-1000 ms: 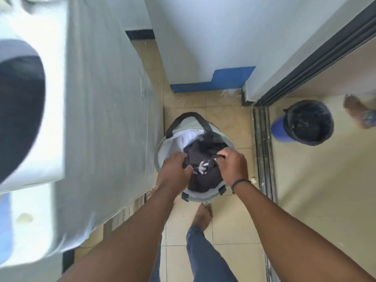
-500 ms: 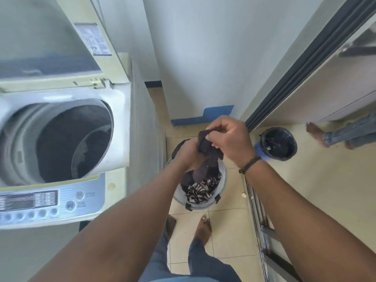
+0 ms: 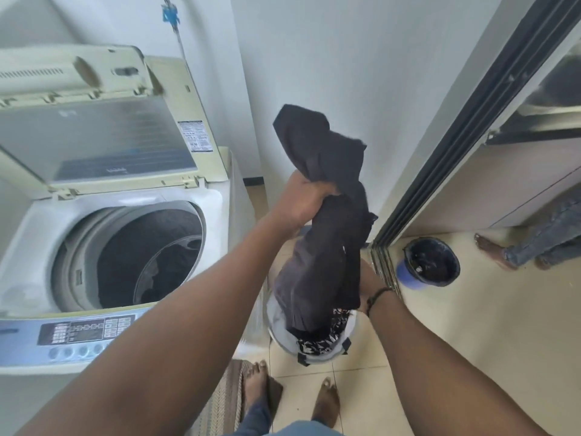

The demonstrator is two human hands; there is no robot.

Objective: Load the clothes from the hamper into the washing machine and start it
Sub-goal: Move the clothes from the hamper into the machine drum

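My left hand [image 3: 301, 199] grips a dark garment [image 3: 327, 215] and holds it high above the hamper [image 3: 317, 357], a grey round bag on the floor. My right hand [image 3: 369, 284] is mostly hidden behind the garment's lower part, and I cannot see what it does there. A black-and-white patterned cloth [image 3: 327, 335] still lies in the hamper. The top-loading washing machine [image 3: 41, 221] stands to the left with its lid [image 3: 94, 136] raised. Dark clothes lie inside its drum [image 3: 141, 262].
The control panel [image 3: 75, 335] runs along the machine's front edge. A blue bucket with a black liner [image 3: 430, 262] stands right of a sliding door track [image 3: 383, 262]. Another person's feet [image 3: 493, 250] are at the far right. A striped mat [image 3: 226, 398] lies under my left foot.
The left hand has lifted the dark garment well above the hamper, while the right hand has dropped from the top of the cloth to its lower part. The view has tilted up.
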